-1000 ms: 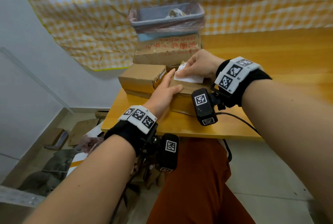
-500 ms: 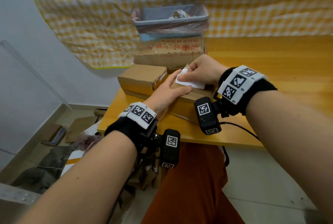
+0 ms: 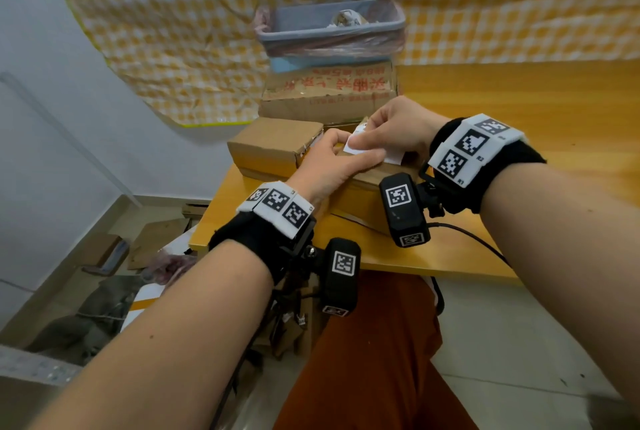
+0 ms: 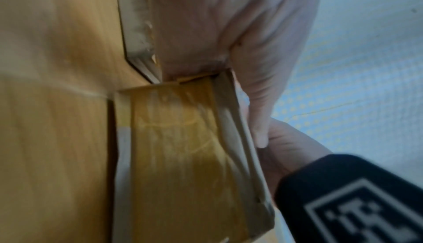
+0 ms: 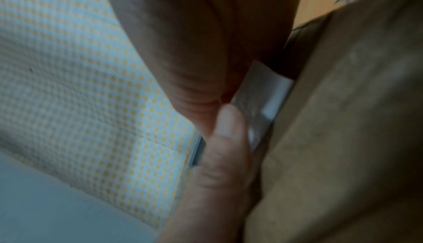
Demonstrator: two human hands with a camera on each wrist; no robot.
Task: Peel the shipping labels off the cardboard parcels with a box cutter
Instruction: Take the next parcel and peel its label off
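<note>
A small brown parcel [image 3: 363,183] lies on the wooden table [image 3: 554,111]. My left hand [image 3: 341,152] presses down on its top, thumb stretched along the near edge of the white shipping label [image 3: 391,157]. My right hand [image 3: 356,144] pinches the label's lifted left corner. The right wrist view shows the label [image 5: 265,98] partly raised off the parcel [image 5: 354,138]. In the left wrist view my left hand [image 4: 217,20] lies over the taped parcel [image 4: 183,156]. No box cutter is in view.
A second small parcel [image 3: 277,142] sits just left of my hands. Behind them a large carton [image 3: 329,97] with red print carries a grey bin [image 3: 329,27] lined with a bag. Cardboard scraps [image 3: 156,242] lie on the floor at the left.
My right hand has worked the label's corner further up off the parcel. My left hand has stayed on the parcel, its thumb sliding right under the label's edge.
</note>
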